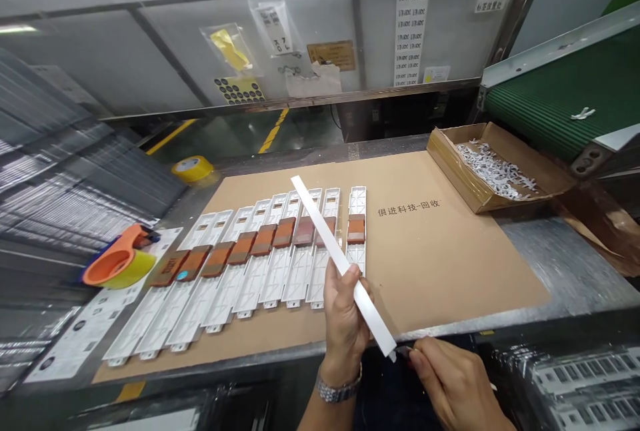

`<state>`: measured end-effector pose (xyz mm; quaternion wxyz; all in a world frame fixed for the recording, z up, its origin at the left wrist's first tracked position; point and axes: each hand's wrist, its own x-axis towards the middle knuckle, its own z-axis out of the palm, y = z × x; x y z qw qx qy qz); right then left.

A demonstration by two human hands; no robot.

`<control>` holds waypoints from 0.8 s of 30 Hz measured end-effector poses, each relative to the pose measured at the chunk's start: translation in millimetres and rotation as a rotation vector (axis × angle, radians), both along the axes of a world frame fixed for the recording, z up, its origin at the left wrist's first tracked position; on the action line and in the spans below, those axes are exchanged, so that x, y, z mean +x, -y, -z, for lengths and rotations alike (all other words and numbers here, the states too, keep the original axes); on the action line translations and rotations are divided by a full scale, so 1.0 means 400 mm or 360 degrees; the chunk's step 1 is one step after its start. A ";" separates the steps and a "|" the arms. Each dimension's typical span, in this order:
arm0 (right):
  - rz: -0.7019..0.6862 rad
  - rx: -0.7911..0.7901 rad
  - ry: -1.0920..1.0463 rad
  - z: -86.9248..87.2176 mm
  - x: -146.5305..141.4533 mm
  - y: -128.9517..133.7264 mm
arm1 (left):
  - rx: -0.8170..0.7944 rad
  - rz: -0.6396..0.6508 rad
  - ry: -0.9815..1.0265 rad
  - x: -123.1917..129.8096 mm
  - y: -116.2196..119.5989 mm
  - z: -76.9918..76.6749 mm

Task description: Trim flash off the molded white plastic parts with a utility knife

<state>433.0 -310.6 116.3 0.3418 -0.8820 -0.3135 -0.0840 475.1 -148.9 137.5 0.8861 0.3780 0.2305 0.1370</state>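
My left hand, with a metal-banded watch on its wrist, is closed round the middle of a long white plastic strip. The strip is held slanted above the cardboard, its smooth face up and its lower end towards me. At that lower end, my right hand is closed, thumb against fingers, beside a small tab. Something small and dark shows at its fingertips, too little to name. Behind the strip lies a row of white ribbed plastic strips, most with a reddish-brown block across them. One such strip lies apart at the right.
A brown cardboard sheet covers much of the bench. At the back right, a cardboard box holds small white pieces beside a green conveyor belt. An orange tape dispenser and a yellow tape roll are at left.
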 end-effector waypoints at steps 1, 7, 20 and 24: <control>0.0007 0.0005 0.0018 -0.001 0.000 -0.001 | -0.0001 0.0000 0.0001 0.000 0.000 0.000; -0.0010 -0.0024 0.0054 -0.006 -0.002 -0.008 | -0.0003 -0.0003 0.0004 0.001 0.000 -0.003; -0.0169 -0.0109 -0.0050 0.030 -0.030 -0.008 | 0.0048 -0.0057 0.0021 0.007 0.006 -0.005; -0.0202 0.0009 -0.0257 0.000 -0.026 0.023 | 0.0124 -0.0243 -0.0042 0.009 -0.003 -0.002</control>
